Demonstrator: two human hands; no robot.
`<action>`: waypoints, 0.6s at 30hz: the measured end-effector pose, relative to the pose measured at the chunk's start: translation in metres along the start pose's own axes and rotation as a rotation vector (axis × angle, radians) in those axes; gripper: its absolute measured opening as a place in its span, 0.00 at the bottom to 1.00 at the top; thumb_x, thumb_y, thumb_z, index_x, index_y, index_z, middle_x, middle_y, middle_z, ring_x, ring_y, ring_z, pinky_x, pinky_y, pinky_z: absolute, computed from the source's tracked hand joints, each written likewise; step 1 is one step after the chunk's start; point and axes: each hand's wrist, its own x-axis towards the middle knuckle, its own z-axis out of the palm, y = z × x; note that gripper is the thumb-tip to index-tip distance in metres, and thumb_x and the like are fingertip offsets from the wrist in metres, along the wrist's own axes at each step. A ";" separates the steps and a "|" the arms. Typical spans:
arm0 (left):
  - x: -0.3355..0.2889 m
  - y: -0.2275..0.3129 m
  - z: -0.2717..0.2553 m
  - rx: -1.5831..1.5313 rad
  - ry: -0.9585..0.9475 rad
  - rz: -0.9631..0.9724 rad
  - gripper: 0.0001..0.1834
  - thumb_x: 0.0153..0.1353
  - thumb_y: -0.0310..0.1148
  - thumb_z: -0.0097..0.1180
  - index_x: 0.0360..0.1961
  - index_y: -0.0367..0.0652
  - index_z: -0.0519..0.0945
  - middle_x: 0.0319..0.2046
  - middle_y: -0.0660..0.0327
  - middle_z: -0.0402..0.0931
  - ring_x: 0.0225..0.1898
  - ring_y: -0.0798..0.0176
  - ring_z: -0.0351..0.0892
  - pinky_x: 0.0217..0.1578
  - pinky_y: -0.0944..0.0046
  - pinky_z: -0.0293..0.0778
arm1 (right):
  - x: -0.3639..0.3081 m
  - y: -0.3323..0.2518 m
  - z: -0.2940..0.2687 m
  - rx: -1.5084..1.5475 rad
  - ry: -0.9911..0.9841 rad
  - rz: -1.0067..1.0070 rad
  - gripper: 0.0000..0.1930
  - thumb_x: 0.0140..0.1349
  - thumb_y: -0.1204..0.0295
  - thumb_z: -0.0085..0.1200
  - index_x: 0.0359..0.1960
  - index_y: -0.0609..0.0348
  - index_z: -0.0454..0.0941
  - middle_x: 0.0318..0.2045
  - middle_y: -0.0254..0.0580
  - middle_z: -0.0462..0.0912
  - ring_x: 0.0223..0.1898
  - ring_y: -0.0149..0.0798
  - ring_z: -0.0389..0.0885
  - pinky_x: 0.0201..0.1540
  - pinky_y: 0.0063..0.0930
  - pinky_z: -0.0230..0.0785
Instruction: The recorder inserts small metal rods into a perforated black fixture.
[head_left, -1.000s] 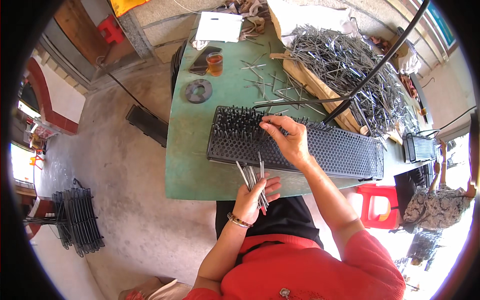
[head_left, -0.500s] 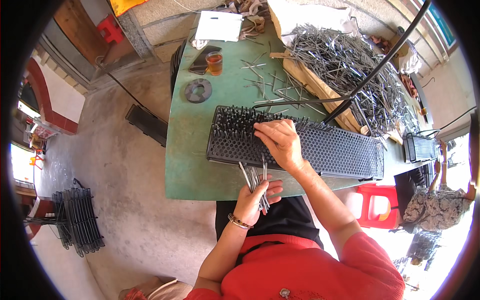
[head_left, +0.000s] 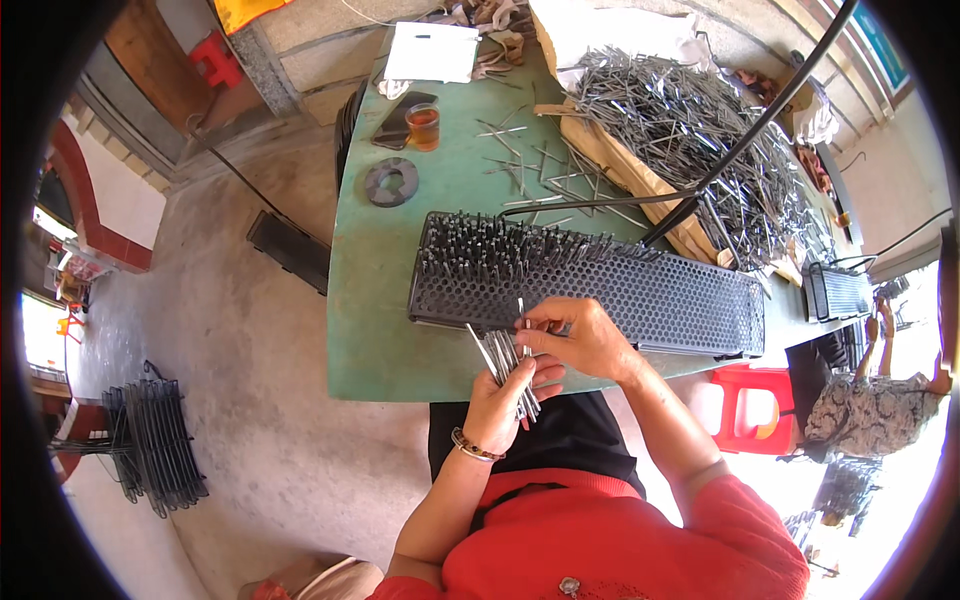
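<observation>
A bundle of thin metal rods [head_left: 500, 352] is held in the left hand [head_left: 497, 402], its thumb and fingers clamped around the lower ends while the upper ends fan out just in front of the worktop's near edge. One rod [head_left: 521, 308], standing up beside the bundle, is pinched by the right hand [head_left: 570, 335] – thumb and forefinger are brought together on it; how its lower end lies cannot be told.

Just beyond both hands, a long perforated black rack [head_left: 690, 300] is set on the green worktop [head_left: 370, 330]. Its left part is crowded with upright rods [head_left: 480, 240], while bare holes are seen along its near side and right part. Behind it, a large heap of loose rods [head_left: 690, 140] is piled on brown and white wrapping. To the left, a dark ring [head_left: 375, 184], a cup of amber liquid [head_left: 422, 130] and a phone [head_left: 393, 122] are laid out, with a white sheet [head_left: 430, 52] farther back.
</observation>
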 end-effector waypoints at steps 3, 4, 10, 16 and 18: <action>0.002 -0.003 0.003 0.013 0.003 -0.020 0.17 0.68 0.34 0.47 0.53 0.33 0.69 0.48 0.48 0.75 0.48 0.55 0.78 0.46 0.57 0.78 | 0.000 0.000 -0.006 0.171 -0.037 0.240 0.11 0.58 0.71 0.61 0.38 0.66 0.81 0.32 0.41 0.83 0.35 0.26 0.79 0.39 0.21 0.72; 0.003 -0.004 0.003 0.012 0.015 -0.035 0.18 0.69 0.34 0.46 0.54 0.33 0.69 0.49 0.48 0.75 0.49 0.55 0.78 0.46 0.57 0.78 | 0.000 0.004 -0.008 0.171 -0.034 0.239 0.11 0.58 0.71 0.61 0.38 0.66 0.81 0.32 0.41 0.83 0.35 0.26 0.79 0.39 0.21 0.72; 0.007 -0.008 -0.005 -0.046 -0.014 -0.102 0.19 0.68 0.36 0.46 0.55 0.34 0.69 0.49 0.47 0.75 0.49 0.55 0.78 0.42 0.54 0.81 | 0.013 0.001 -0.027 0.167 0.419 -0.111 0.10 0.63 0.74 0.56 0.42 0.69 0.78 0.33 0.40 0.84 0.37 0.27 0.80 0.42 0.20 0.72; 0.006 -0.010 -0.005 -0.047 -0.002 -0.162 0.18 0.68 0.37 0.47 0.52 0.35 0.71 0.43 0.51 0.79 0.40 0.62 0.81 0.33 0.62 0.82 | 0.030 0.010 -0.031 -0.029 0.544 -0.225 0.09 0.61 0.75 0.57 0.41 0.67 0.78 0.34 0.39 0.84 0.36 0.25 0.80 0.41 0.19 0.72; 0.006 -0.012 -0.007 -0.043 -0.004 -0.155 0.17 0.68 0.37 0.47 0.51 0.35 0.72 0.42 0.52 0.79 0.39 0.63 0.81 0.32 0.63 0.82 | 0.034 0.016 -0.027 -0.022 0.545 -0.236 0.09 0.61 0.75 0.57 0.40 0.67 0.78 0.34 0.39 0.84 0.36 0.25 0.81 0.41 0.19 0.72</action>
